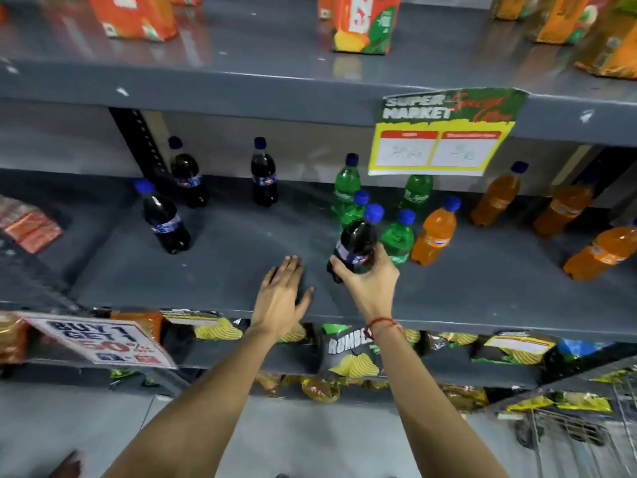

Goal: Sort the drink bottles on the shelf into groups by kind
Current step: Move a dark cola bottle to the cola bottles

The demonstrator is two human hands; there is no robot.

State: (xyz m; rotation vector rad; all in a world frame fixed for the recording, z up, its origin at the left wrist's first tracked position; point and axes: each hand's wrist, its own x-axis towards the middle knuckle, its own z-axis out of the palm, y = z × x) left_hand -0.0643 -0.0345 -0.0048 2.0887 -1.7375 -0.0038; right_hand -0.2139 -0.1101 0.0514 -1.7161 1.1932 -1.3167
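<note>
One cola bottle [356,244] within right-hand grip [365,281].

Cola bottles [263,174] dark, blue caps; lime bottles [345,188] green; orange bottles [434,234] orange; shelf [241,236] grey.

The yellow-and-green paper offer sign [444,132] hanging from the upper grey metal shelf's [241,98] front edge hides one green plastic bottle's [417,193] cap; its handwritten prices are illegible. Orange juice cartons [362,22] above are cropped.

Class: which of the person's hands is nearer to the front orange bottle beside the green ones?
Right. The right hand grips a cola bottle just left of the orange bottle; the left hand lies farther left.
</note>
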